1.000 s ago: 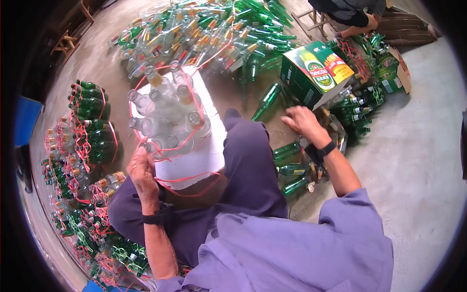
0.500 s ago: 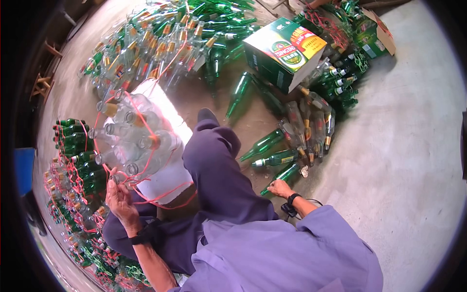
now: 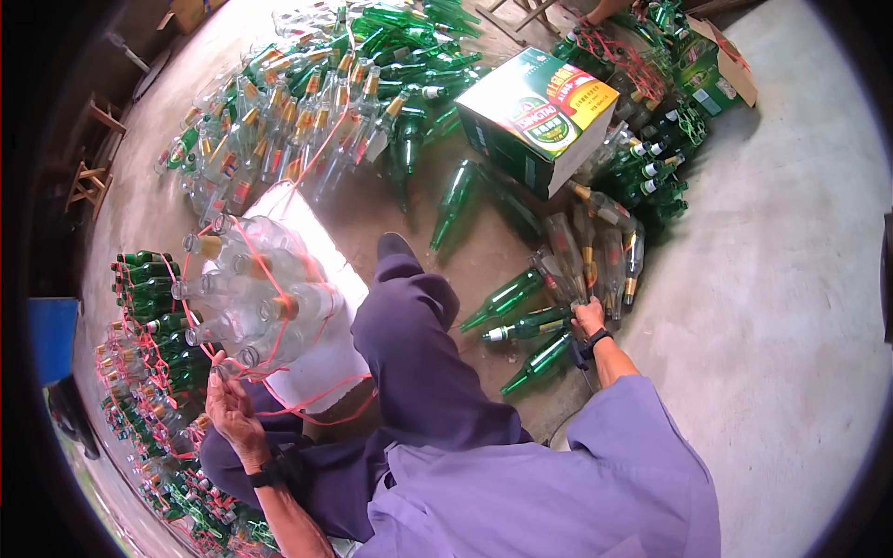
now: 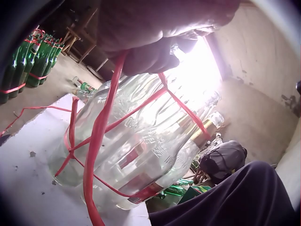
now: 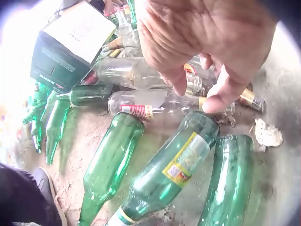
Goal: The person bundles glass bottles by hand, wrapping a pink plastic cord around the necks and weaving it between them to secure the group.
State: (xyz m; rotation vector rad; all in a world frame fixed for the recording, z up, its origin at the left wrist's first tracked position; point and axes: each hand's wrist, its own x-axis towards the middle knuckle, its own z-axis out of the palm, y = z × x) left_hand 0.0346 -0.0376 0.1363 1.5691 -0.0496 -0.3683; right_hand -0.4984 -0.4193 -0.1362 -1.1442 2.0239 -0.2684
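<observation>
Left fingers (image 4: 157,56) clamped on red twine (image 4: 97,136); right fingers (image 5: 220,97) apart by clear bottle (image 5: 164,101); box (image 3: 538,110) reads TSINGTAO.

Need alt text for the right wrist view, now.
Right hand, thumb and fingers apart, over clear glass bottles lying on the floor. Three green glass bottles lie side by side in the foreground, the middle one labelled; a dark green carton sits at upper left.

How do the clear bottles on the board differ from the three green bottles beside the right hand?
The clear bottles are tied with red string, the three green bottles loose. The clear ones sit on the board, the green ones lie on the floor. Both are glass.
</observation>
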